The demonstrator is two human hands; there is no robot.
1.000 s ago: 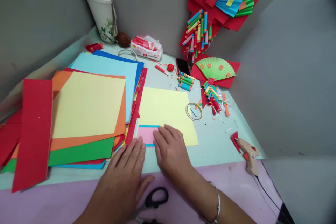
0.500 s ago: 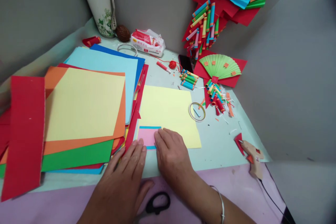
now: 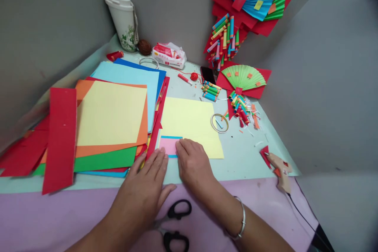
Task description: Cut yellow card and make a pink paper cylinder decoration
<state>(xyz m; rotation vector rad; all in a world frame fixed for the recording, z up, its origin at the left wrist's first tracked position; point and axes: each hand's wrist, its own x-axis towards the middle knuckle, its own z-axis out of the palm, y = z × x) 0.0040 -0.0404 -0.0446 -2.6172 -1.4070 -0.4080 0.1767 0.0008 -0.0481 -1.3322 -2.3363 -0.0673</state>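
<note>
A small pink paper piece [image 3: 169,147] with blue strips along its upper and lower edges lies on the lower left part of a pale yellow sheet [image 3: 189,118]. My left hand [image 3: 147,181] lies open, its fingers stretched out and tips resting at the pink paper's lower left edge. At the right edge, the bent, closed fingers of my right hand [image 3: 195,161] press on the same paper; its thumb is hidden. Black-handled scissors [image 3: 179,209] lie on the purple surface below my hands, their blades partly covered by my left hand.
Coloured sheets [image 3: 115,114] are stacked on the left, with a red strip [image 3: 60,141] on top. A tape roll [image 3: 219,123] overlaps the yellow sheet. At right lies a corded glue gun [image 3: 282,171]. Small paper rolls [image 3: 210,89], a paper fan [image 3: 245,76] and a cup [image 3: 122,21] stand farther back.
The view has shifted, so more of the scissors and of the left-side red paper shows. Both hands stay at the pink paper, with little visible movement against it.
</note>
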